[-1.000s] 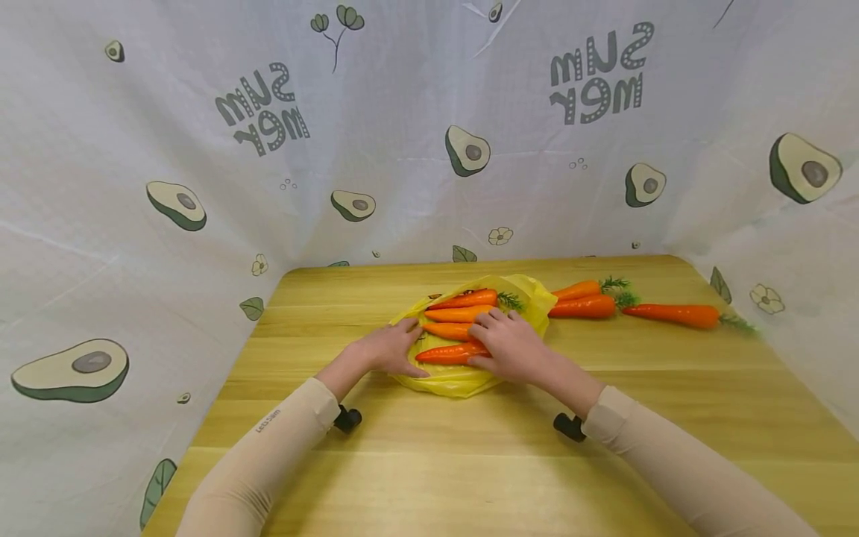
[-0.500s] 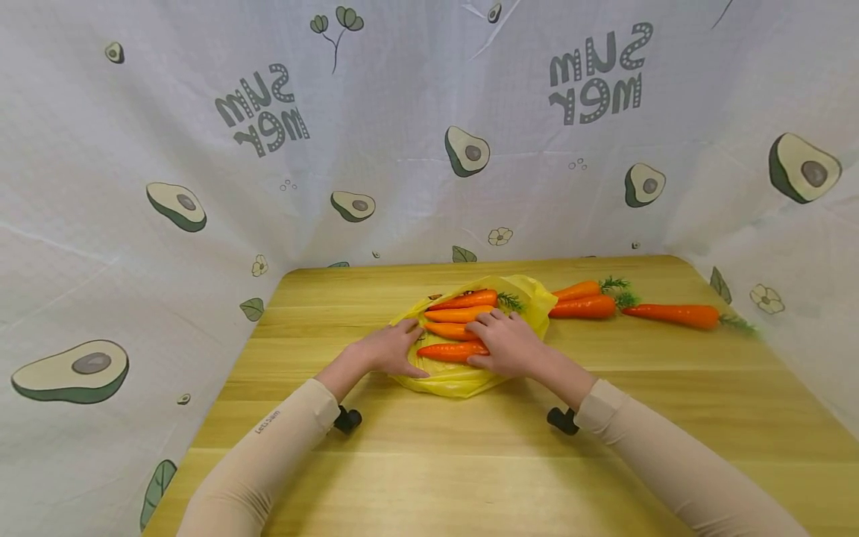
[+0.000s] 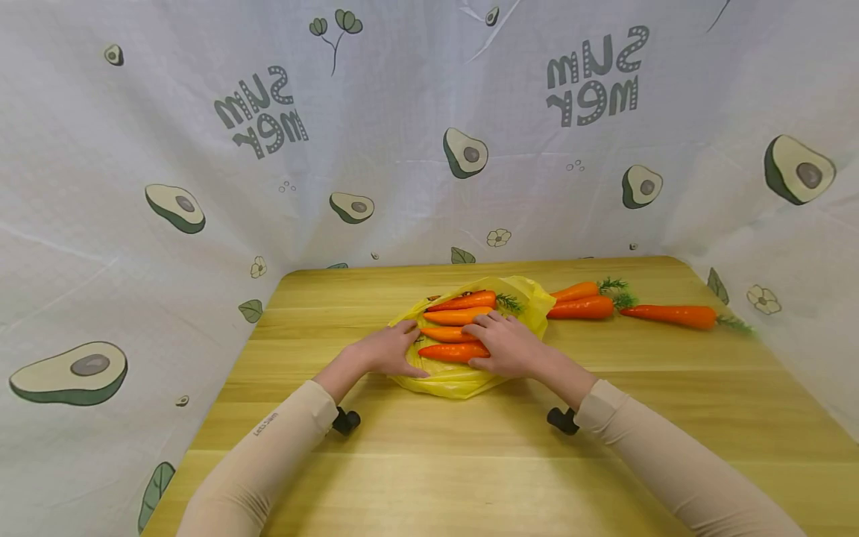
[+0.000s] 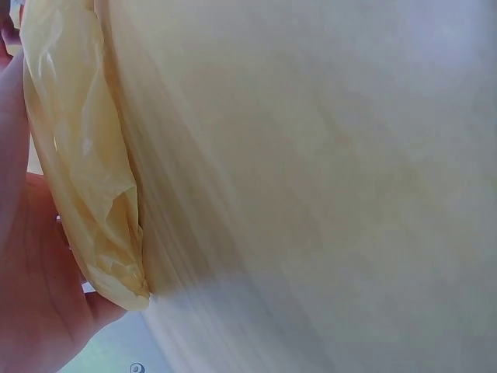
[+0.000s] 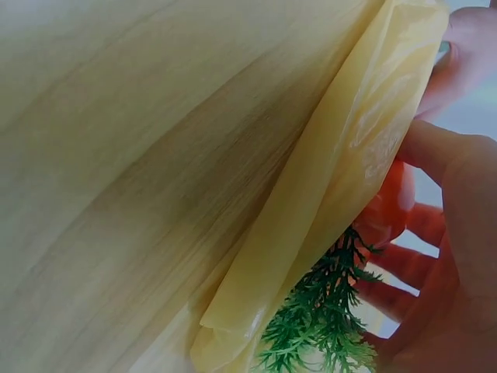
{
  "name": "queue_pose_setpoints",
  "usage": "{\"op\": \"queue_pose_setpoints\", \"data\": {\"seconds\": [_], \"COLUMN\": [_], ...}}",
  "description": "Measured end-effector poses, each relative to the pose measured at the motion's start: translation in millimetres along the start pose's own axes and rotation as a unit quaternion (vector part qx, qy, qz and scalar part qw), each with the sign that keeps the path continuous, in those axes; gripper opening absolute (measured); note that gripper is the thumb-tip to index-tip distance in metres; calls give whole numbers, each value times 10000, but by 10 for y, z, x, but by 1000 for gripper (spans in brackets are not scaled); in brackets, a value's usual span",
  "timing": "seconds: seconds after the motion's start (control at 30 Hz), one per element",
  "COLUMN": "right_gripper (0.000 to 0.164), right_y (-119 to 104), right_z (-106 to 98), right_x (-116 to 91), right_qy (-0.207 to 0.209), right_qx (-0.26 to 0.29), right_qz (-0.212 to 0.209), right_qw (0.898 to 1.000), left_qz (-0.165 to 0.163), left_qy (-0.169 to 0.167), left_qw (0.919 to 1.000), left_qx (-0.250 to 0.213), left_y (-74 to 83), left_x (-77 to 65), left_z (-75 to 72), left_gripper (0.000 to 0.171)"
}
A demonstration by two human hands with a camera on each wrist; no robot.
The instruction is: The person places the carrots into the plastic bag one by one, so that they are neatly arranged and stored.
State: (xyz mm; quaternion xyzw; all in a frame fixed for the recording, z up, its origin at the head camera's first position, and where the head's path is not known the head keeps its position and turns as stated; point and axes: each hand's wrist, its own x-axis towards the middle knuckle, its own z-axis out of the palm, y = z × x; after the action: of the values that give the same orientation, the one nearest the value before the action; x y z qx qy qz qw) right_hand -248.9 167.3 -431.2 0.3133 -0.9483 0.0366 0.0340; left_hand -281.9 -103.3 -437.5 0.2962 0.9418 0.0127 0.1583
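Observation:
A yellow plastic bag (image 3: 456,384) lies on the table with several orange carrots (image 3: 450,352) inside its mouth, side by side with tips to the left. At the bag's left end my left hand (image 3: 385,350) rests on the rim, thumb and fingers spread wide apart. From the right, my right hand (image 3: 513,345) reaches over the carrots; its fingers and thumb grip the nearest carrot at its thick end. Green leaves (image 5: 318,318) and a red-orange carrot end (image 5: 388,203) show beyond the bag edge (image 5: 342,155) in the right wrist view. Crumpled bag plastic (image 4: 85,155) covers part of my left hand in the left wrist view.
To the bag's right, two carrots (image 3: 582,307) lie close together, partly behind the bag. Another carrot (image 3: 671,315) lies farther right, leaves outward. A white printed cloth (image 3: 403,142) stands around the back and sides of the wooden table (image 3: 429,462).
My right hand has shifted very slightly left on the carrots, and the nearest carrot moved a little. The left hand stays at the bag's left end.

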Motion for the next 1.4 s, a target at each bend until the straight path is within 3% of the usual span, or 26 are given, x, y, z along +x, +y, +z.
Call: {"op": "queue_pose_setpoints", "data": {"seconds": [0.47, 0.63, 1.0, 1.4], "right_gripper": [61, 60, 62, 65], "right_y": [88, 170, 437, 844], "right_z": [-65, -185, -550, -787], "right_x": [-46, -106, -301, -465], "right_qy": [217, 421, 594, 670], "right_qx": [502, 667, 731, 1355], "right_qz": [-89, -74, 515, 1024], "right_qw": [9985, 9969, 9942, 9832], "left_qz": [-42, 33, 78, 67], "left_qy": [-21, 33, 69, 95], "left_qw": [9987, 9991, 9999, 9999], "left_qx": [-516, -419, -10, 81], "left_y": [-43, -44, -38, -25], "left_x": [22, 8, 26, 22], "left_z": [9, 14, 19, 17], "left_gripper": [113, 108, 100, 97]}}
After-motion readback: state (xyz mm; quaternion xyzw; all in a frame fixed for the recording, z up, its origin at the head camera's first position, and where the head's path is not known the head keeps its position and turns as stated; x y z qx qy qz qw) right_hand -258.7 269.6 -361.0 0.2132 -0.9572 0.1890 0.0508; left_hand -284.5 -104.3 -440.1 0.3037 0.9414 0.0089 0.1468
